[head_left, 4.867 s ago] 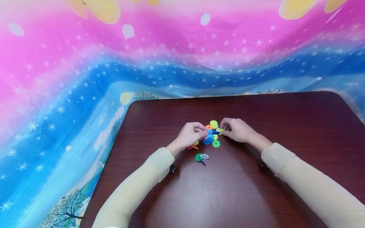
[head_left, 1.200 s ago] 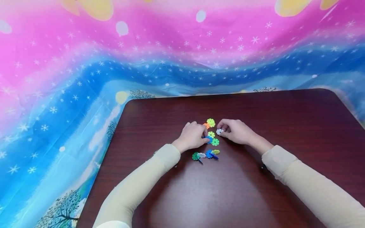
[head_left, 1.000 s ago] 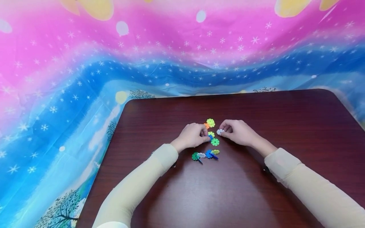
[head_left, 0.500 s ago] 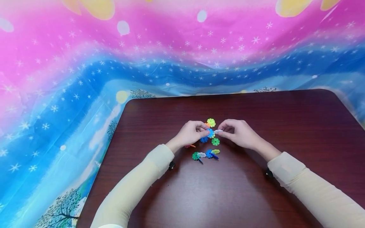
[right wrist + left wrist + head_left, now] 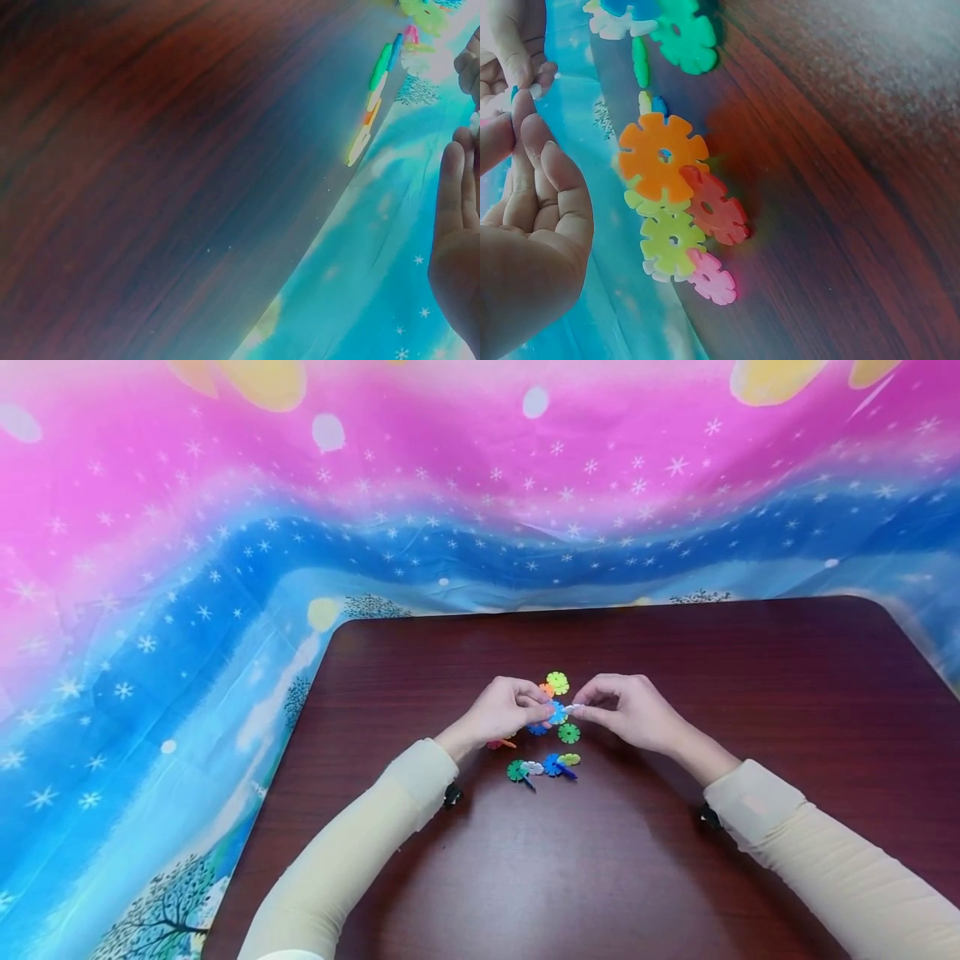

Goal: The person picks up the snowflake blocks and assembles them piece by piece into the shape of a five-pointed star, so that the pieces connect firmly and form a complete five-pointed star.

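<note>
My left hand (image 5: 506, 706) pinches a blue notched plastic disc (image 5: 558, 712) between thumb and fingers. Facing it, my right hand (image 5: 633, 714) pinches a white notched disc (image 5: 572, 709), turned nearly edge-on. The edges of the two discs meet between my fingertips above the table. Behind and below them lie a yellow disc (image 5: 557, 683), an orange disc (image 5: 547, 691) and a green disc (image 5: 568, 733). In the left wrist view, a larger-looking orange disc (image 5: 660, 157), a red disc (image 5: 718, 208) and a pink disc (image 5: 714, 279) lie on the table under that hand.
Nearer me on the brown table (image 5: 517, 868) lie two joined clusters: a dark green disc (image 5: 517, 770) with a white disc (image 5: 533, 768), and a blue disc (image 5: 552, 765) with a yellow disc (image 5: 570, 760). A patterned cloth (image 5: 480, 539) hangs behind the table.
The blue-and-yellow cluster, earlier in my hands, now lies nearer me. My left hand has since picked up another blue disc and brought it against the white disc in my right hand.
</note>
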`<state>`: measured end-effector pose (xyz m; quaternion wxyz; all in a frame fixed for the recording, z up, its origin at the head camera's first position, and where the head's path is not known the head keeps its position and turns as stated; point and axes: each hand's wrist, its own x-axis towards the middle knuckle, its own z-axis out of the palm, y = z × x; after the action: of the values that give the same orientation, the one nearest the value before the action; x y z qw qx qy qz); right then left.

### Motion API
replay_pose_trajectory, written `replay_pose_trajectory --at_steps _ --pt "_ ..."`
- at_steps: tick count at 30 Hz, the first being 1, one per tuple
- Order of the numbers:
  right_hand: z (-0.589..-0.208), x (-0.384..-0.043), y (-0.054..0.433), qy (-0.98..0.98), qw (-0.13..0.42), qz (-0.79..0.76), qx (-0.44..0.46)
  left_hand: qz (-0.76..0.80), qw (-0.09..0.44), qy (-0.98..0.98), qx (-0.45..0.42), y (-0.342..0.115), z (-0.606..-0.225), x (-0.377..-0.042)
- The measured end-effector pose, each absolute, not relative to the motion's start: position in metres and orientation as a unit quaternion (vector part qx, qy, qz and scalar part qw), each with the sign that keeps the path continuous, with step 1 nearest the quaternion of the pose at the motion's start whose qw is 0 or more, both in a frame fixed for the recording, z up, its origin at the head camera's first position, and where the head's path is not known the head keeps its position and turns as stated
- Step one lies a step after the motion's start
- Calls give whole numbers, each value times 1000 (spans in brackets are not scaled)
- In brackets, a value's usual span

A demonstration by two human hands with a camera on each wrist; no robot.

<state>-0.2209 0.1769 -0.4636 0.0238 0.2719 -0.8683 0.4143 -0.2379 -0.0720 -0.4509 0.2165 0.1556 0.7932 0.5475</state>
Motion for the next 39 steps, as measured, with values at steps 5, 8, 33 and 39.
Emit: replay_pose_trajectory --at_steps 5,8,33,39 --pt "-464 -220 175 -856 38 420 300 557 223 783 164 -73 -449 -238" --pt "-464 -221 173 -850 43 426 308 562 218 781 165 -74 -450 -238" --pt "-476 -240 162 -928 -122 220 274 510 130 832 175 -84 -455 -238" --pt "-477 -241 167 -906 -127 321 244 506 135 835 169 -85 -455 -238"
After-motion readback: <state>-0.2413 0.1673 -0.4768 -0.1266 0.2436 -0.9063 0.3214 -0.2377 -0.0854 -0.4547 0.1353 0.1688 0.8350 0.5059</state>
